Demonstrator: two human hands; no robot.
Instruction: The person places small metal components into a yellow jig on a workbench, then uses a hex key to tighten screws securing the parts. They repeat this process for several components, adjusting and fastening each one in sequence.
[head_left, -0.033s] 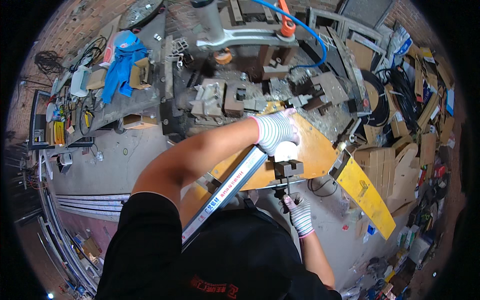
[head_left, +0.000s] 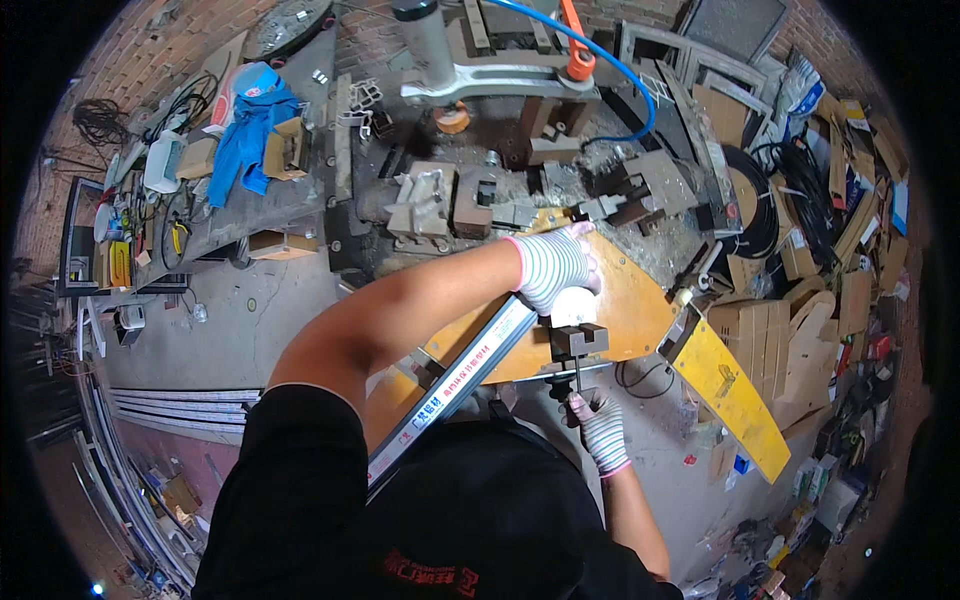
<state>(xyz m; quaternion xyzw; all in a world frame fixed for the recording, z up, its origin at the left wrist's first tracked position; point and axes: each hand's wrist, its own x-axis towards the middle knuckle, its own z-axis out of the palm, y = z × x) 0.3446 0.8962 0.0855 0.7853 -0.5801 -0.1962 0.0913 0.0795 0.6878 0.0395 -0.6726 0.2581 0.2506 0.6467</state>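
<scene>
My left hand (head_left: 552,268), in a striped glove, is closed over the far end of a long metal profile (head_left: 450,395) with a printed label strip. The profile slants from beside my body onto the orange-yellow machine plate (head_left: 635,290). Part of the fingers and that profile end are hidden. A bright white rounded piece (head_left: 573,303) shows just below the palm, behind a dark notched metal block (head_left: 580,341). From this block a thin rod (head_left: 578,375) runs toward me. My right hand (head_left: 603,437), gloved alike, is closed around the dark handle (head_left: 572,408) at the rod's near end.
Metal clamp blocks (head_left: 422,203) stand on the machine bed beyond the plate, under a grey arm (head_left: 500,78) and a blue hose (head_left: 640,85). A yellow flap (head_left: 730,390) hangs at right, near stacked cardboard (head_left: 745,335). A cluttered bench (head_left: 210,235) is at left.
The whole view has shifted very slightly. Both hands keep their places on the profile and the handle.
</scene>
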